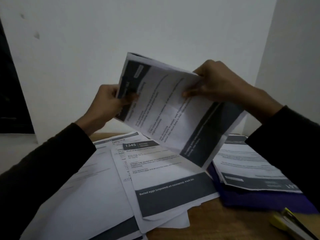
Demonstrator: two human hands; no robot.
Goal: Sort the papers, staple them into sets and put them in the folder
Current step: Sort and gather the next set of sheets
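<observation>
Clearly still sorting: both hands lift a small sheaf of white printed sheets (166,108) above the wooden desk (225,222).

Left hand (107,103) and right hand (216,84) pinch opposite edges, probably to square them; loose white printed pages (155,179) and the purple folder (259,200) lie below, the yellow stapler (287,224) waiting nearby.

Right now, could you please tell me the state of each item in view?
Held papers: lifted off the table, tilted, gripped at both ends.
Left hand: closed on the papers.
Right hand: closed on the papers.
Sheet 1345: flat, face up.
Purple folder: flat, papers on it.
Yellow stapler: lying untouched.
</observation>
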